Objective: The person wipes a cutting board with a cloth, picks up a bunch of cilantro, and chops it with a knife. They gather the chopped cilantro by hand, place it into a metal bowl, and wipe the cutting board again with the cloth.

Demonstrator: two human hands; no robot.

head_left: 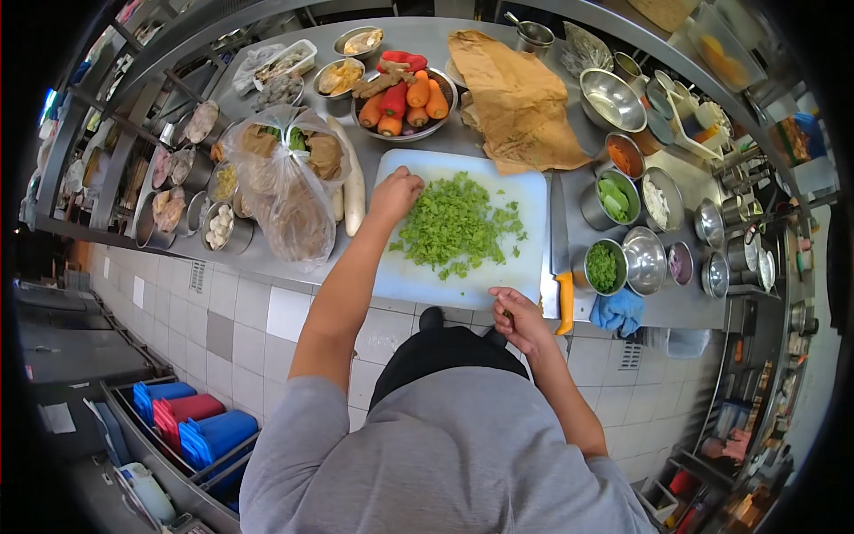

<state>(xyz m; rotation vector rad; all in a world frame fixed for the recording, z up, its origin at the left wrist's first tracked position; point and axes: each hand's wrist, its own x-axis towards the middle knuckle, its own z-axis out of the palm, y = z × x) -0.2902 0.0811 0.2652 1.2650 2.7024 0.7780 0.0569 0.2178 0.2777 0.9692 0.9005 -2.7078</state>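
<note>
A loose heap of chopped leafy greens (458, 222) lies on the white cutting board (520, 285), with bits scattered to the right. My left hand (398, 194) is at the heap's upper left side, its fingers pinched together; what they hold, if anything, is hidden. Past the board's lower right edge, my right hand (520, 319) is closed with curled fingers. A small dark spot shows between them, too small to name. Right of the board lies a knife (562, 258) with a yellow handle, near my right hand but not in it.
A bowl of carrots and red peppers (405, 98), brown paper (520, 98) and a tied plastic bag (285, 178) are behind and left. Metal pots with cut greens (605, 267) and a blue cloth (617, 311) stand right. White radishes (353, 182) lie beside the bag.
</note>
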